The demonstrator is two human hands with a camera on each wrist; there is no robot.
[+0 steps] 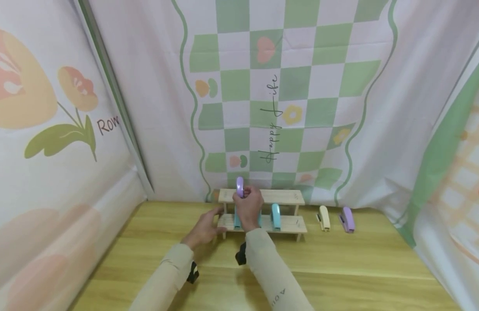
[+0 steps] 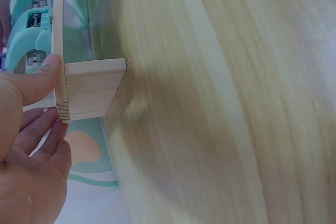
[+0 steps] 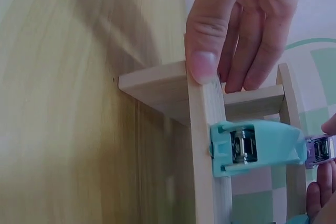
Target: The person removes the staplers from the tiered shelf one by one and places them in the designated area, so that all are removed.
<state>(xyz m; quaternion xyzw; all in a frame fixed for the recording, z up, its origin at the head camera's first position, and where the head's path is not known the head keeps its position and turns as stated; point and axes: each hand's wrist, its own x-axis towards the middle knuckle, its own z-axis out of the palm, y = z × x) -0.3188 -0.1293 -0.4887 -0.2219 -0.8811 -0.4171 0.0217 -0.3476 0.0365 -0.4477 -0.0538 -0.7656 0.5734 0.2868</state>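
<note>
Just ahead of the right hand [image 1: 250, 205], over at the upper board [image 1: 282, 197], there's a purple stapler [image 1: 240, 185], and that hand has it in a proper grasp, fingers curled in around its side. My read: gripping it from the side keeps the thing upright, though I can't tell if its base actually touches the wood. The left hand [image 1: 202, 229] is off to the left and a bit nearer the body, pinching the end of the lower board [image 1: 288, 224], thumb at the front edge, fingers round the far side. Pretty sure that's to stop the wooden rack sliding or tipping.

Teal staplers [image 1: 276, 216] stand on that lower board around the right wrist, partly hidden by it, probably spaced out so fingers can get between them. Well to the right of the right hand, a cream stapler [image 1: 323, 217] and another purple one [image 1: 348, 219] sit side by side on the table [image 1: 340, 259], I guess so they're handy without crowding either arm.
</note>
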